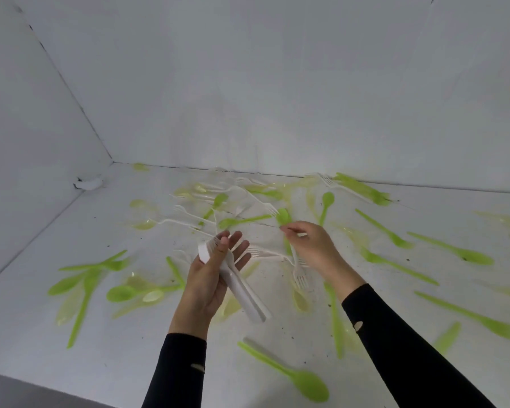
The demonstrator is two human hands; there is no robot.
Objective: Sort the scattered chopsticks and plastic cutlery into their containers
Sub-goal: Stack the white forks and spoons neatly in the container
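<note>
white fork stack [242, 298]: nested bundle of white plastic forks lying across the left palm, tines up by the fingertips, handles sticking out below the hand
left hand [212, 275]: held palm-up above the table, thumb clamped over the stack, other fingers mostly straight behind it
right hand [312, 245]: thumb and forefinger pinch the handle of a single white fork [299, 272], other fingers loosely curled
single white fork: hangs tines-down from the pinch, whether the tines touch the table i cannot tell
loose white forks [270, 254]: on the table between the hands, more farther back
green spoons [303, 381]: scattered all over, one just beyond the right fingertips
clear yellowish pieces [144, 224]: mixed in with them
table [130, 348]: white, walled at back and left
containers: none in view
chopsticks: none i can make out
step: looks like gathering white forks by type into one hand, early on, most cutlery unsorted
next move: likely carry the single fork to the stack, line its tines up with the stack, ease the thumb, then clamp again
</note>
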